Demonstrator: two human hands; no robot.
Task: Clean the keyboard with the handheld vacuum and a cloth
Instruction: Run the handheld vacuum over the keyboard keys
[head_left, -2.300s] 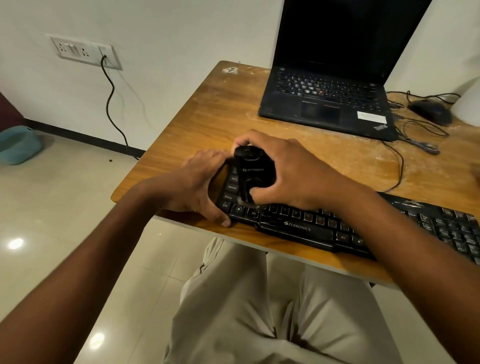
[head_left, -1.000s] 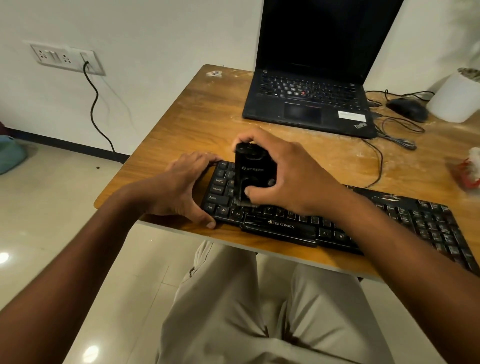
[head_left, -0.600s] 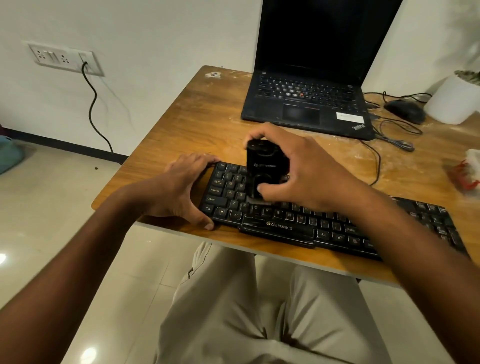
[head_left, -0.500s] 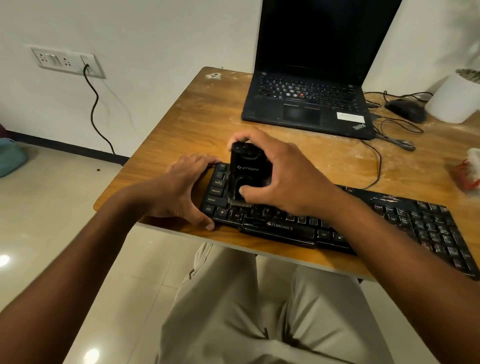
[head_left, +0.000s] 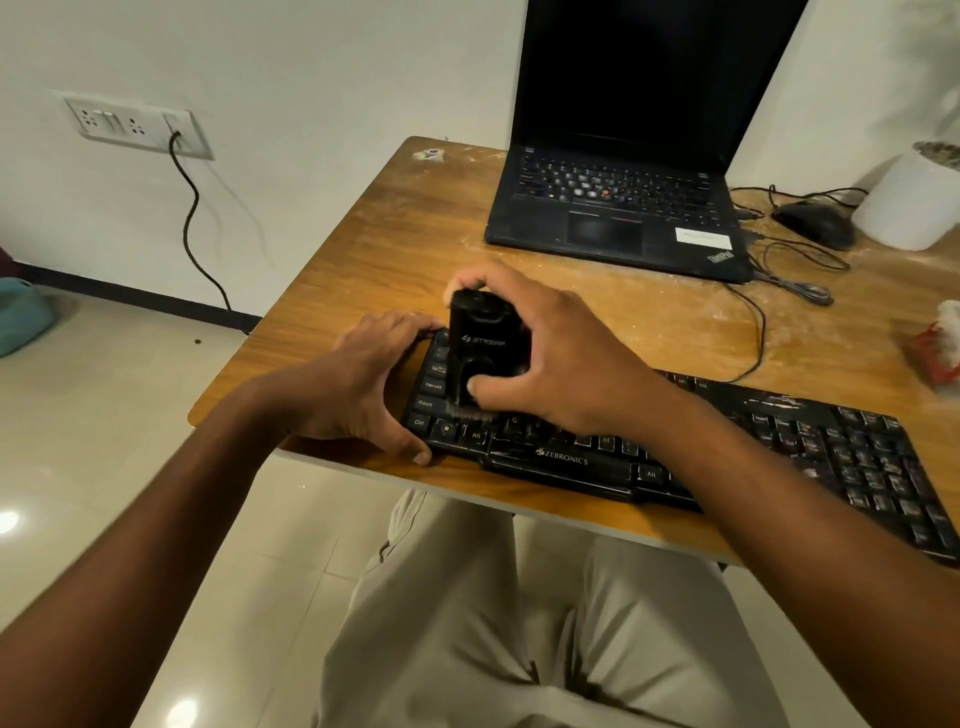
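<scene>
The right grip (head_left: 561, 364) is curled round the little black vacuum (head_left: 483, 340). The vacuum stands brush down on the left end of the keyboard (head_left: 831, 447). The left grip (head_left: 363, 384) holds the keyboard's left edge.

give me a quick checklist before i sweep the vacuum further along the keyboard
1. Right hand grips handheld vacuum: ok.
2. Vacuum's brush touches the keyboard at its left end: ok.
3. Left hand holds that end steady: ok.
4. Vacuum running: cannot tell.
5. Nothing lies on the keyboard farther right: ok.
6. Cloth within reach: cannot tell; red-and-white bundle at the table edge may be it.
</scene>
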